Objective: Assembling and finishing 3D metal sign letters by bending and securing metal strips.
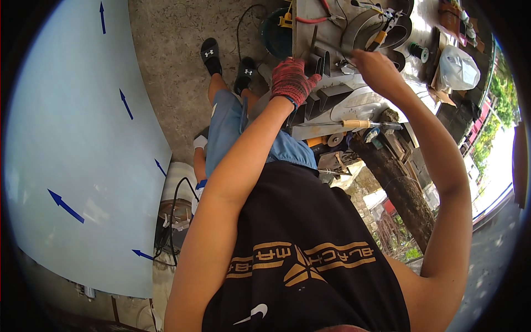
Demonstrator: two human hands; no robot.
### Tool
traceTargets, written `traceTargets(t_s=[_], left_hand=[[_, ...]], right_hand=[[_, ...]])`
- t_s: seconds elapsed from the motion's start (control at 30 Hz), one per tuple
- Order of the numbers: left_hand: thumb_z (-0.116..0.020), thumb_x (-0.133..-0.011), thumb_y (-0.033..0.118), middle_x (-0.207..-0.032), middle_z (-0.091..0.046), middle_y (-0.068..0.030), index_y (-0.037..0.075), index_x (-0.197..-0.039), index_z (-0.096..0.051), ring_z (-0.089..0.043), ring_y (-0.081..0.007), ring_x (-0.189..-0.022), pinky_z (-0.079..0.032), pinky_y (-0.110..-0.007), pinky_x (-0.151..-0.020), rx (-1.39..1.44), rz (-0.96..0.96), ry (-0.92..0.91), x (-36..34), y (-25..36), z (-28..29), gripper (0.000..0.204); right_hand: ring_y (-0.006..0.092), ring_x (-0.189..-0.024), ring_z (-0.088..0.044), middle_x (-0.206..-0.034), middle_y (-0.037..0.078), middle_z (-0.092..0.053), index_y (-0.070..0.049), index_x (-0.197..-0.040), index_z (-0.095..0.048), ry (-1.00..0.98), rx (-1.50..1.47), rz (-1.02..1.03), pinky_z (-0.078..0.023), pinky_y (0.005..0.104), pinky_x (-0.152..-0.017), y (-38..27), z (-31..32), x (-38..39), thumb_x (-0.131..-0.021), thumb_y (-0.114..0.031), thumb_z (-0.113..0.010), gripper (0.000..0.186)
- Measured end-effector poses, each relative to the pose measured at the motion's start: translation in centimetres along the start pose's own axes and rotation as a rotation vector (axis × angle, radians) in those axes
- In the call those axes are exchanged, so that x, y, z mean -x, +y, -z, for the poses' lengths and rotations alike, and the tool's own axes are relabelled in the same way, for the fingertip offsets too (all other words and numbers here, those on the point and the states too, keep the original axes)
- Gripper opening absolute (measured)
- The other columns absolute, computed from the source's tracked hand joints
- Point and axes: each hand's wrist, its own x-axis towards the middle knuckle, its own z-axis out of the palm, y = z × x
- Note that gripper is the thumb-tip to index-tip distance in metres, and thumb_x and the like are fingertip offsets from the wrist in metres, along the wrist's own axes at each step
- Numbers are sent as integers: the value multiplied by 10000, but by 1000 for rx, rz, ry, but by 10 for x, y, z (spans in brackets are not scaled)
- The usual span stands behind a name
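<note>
Metalwork fills the bench in front of us. Our gloved left hand is clamped down on a bent metal strip piece lying at the bench's near edge, pinning it flat. Our bare right hand is closed around a slim tool, possibly a file or rod, whose tip we cannot make out. To work cleanly, we press the piece firmly with the glove and keep our strokes short and level. A wooden-handled tool lies just beside it.
</note>
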Motion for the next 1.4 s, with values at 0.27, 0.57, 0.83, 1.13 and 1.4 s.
traceTargets(t_s=[0.27,0.57,0.83,1.13,1.4], left_hand=[[-774,-800,599,-1271,-643,-174,58,-1182,-682,-617,-343,-1207,-484,-460,-1049,-11,29,-16,-4,-2,-2,668],[-779,-800,587,-1263,-640,-182,61,-1166,-692,-614,-343,-1206,-473,-464,-1062,-52,-20,124,3,-5,-11,647],[-789,-799,574,-1266,-645,-186,57,-1176,-691,-612,-354,-1221,-472,-457,-1078,-6,-3,64,-3,-6,-10,648],[-760,-819,599,-1280,-654,-245,40,-1185,-688,-597,-381,-1246,-461,-469,-1085,17,6,25,-2,-3,-4,671],[-779,-804,596,-1386,-612,-200,61,-1244,-671,-563,-355,-1320,-452,-451,-1118,-23,64,-58,-3,3,5,701]], right_hand=[[462,-992,-673,-1010,275,-707,-43,-1253,-654,-31,89,11,-523,534,-860,-13,9,-3,-1056,-264,-528,322],[461,-908,-679,-896,272,-696,-33,-1168,-645,-107,178,104,-527,547,-793,-10,13,4,-1036,-216,-534,251],[446,-984,-679,-1021,252,-720,-28,-1226,-685,-196,174,47,-526,524,-887,-5,16,-1,-1033,-244,-557,317],[443,-916,-686,-925,233,-715,-23,-1125,-703,-81,129,31,-533,526,-821,-5,2,12,-1017,-206,-572,249],[452,-874,-679,-853,238,-700,1,-971,-711,-28,141,41,-534,538,-771,-16,12,8,-992,-162,-594,202]])
